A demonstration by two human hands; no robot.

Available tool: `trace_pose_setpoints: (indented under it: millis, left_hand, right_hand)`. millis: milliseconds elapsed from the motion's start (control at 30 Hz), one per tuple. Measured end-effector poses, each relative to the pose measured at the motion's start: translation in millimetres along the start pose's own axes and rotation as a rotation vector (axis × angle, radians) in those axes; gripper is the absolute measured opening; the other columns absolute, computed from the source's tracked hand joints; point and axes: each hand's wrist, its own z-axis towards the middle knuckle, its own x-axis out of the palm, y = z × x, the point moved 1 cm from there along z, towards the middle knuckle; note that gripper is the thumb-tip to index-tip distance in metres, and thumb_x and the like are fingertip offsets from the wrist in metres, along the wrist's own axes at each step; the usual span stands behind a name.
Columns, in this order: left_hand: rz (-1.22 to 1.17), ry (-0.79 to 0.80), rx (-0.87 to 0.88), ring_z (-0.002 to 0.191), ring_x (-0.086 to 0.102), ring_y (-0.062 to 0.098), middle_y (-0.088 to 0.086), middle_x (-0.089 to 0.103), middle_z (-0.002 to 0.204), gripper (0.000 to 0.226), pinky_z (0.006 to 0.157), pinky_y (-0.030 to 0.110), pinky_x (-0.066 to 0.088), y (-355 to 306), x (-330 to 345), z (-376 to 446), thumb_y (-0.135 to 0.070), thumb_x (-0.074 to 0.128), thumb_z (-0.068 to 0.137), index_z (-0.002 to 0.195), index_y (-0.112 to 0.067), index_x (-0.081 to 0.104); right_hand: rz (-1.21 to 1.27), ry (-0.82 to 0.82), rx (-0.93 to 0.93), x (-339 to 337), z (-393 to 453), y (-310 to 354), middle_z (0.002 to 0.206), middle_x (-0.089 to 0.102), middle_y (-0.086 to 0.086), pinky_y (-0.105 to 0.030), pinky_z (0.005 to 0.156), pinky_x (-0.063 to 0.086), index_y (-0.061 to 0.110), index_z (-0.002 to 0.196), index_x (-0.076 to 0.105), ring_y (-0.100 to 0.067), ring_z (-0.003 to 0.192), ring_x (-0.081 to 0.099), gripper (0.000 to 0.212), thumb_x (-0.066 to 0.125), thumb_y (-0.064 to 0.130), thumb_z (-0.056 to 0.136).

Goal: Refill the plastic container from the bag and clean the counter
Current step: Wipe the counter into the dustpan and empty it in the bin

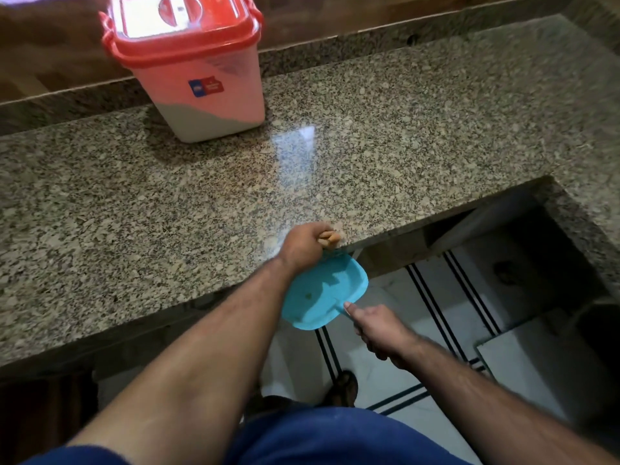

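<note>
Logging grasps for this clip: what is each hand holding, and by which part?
Right hand grips the blue dustpan by its handle. Left hand is curled at the counter edge; what it holds cannot be told.

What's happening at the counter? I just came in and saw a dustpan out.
A person is cleaning up. The left hand sweeps at the granite counter edge with curled fingers, while the right hand holds a blue dustpan by its handle just below that edge. The red-lidded plastic container stands closed at the back.
</note>
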Motion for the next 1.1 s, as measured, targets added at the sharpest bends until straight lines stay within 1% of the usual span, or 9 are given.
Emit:
trace_pose_setpoints:
  millis: [200,300,367,433,600,700,867,1000,1100]
  left_hand:
    - [-0.257,-0.31,-0.187,0.066,0.075,-0.002,0.011,0.074,0.098,0.006,0.05,0.012,0.054,39,-90,-33,0.003,0.07,0.1,0.104,0.0,0.073]
    - [-0.195,-0.427,-0.188,0.067,0.074,0.008,0.01,0.074,0.106,0.02,0.051,0.024,0.06,50,-66,-43,-0.004,0.061,0.104,0.094,-0.015,0.073]
    - [-0.171,-0.361,-0.138,0.076,0.071,0.014,0.003,0.075,0.097,0.031,0.059,0.038,0.062,52,-30,-46,-0.005,0.057,0.103,0.084,-0.024,0.073]
    - [-0.198,-0.235,-0.106,0.079,0.069,0.009,-0.001,0.074,0.088,0.026,0.061,0.025,0.056,44,-9,-36,-0.001,0.061,0.101,0.087,-0.015,0.076]
    - [-0.698,-0.15,-0.231,0.097,0.082,0.029,0.019,0.079,0.108,0.01,0.077,0.042,0.068,16,-53,8,-0.004,0.067,0.102,0.107,0.002,0.073]
    - [-0.49,-0.293,-0.122,0.101,0.077,0.02,0.009,0.077,0.109,0.011,0.076,0.03,0.066,9,-47,13,-0.004,0.068,0.1,0.103,-0.012,0.076]
    - [-0.202,-0.011,-0.076,0.103,0.074,0.02,-0.001,0.079,0.108,0.025,0.089,0.037,0.061,12,20,-5,-0.004,0.056,0.1,0.102,-0.015,0.078]
    - [-0.371,-0.095,-0.118,0.1,0.078,0.03,0.018,0.076,0.106,0.009,0.079,0.044,0.069,-3,-6,0,0.003,0.064,0.096,0.103,0.001,0.07]
    - [-0.387,-0.233,-0.065,0.104,0.077,0.023,0.011,0.075,0.11,0.022,0.089,0.04,0.067,-12,-12,4,0.003,0.063,0.1,0.104,-0.014,0.076]
  right_hand:
    - [0.013,0.012,-0.026,29,0,-6,0.059,0.047,0.003,-0.025,0.042,0.026,0.018,0.081,0.065,-0.012,0.042,0.035,0.051,0.059,0.065,0.1]
    - [-0.037,-0.013,-0.05,43,1,-4,0.062,0.049,0.0,-0.027,0.042,0.029,0.019,0.08,0.066,-0.013,0.043,0.038,0.054,0.056,0.069,0.099]
    - [-0.054,-0.027,-0.048,49,2,-2,0.063,0.051,0.001,-0.027,0.042,0.031,0.019,0.079,0.066,-0.013,0.044,0.041,0.056,0.056,0.072,0.096]
    - [-0.07,-0.032,-0.05,50,1,0,0.063,0.052,0.001,-0.028,0.043,0.033,0.018,0.079,0.067,-0.015,0.045,0.042,0.059,0.055,0.074,0.095]
    - [-0.036,-0.013,-0.052,39,-5,-3,0.059,0.05,0.002,-0.025,0.041,0.031,0.016,0.082,0.067,-0.012,0.042,0.039,0.054,0.058,0.066,0.1]
    - [-0.008,-0.006,-0.051,35,-7,-8,0.059,0.048,0.003,-0.025,0.042,0.029,0.017,0.081,0.065,-0.012,0.043,0.037,0.054,0.059,0.067,0.099]
    - [-0.007,-0.014,-0.067,33,-10,-11,0.059,0.049,0.0,-0.024,0.042,0.029,0.016,0.079,0.064,-0.014,0.041,0.038,0.055,0.059,0.068,0.098]
    - [-0.037,0.005,-0.098,19,-10,-13,0.063,0.049,-0.001,-0.025,0.041,0.029,0.017,0.079,0.064,-0.014,0.043,0.038,0.054,0.059,0.066,0.098]
    - [-0.043,0.028,-0.115,12,-7,-17,0.066,0.05,-0.002,-0.025,0.041,0.03,0.017,0.08,0.065,-0.014,0.044,0.039,0.053,0.059,0.066,0.098]
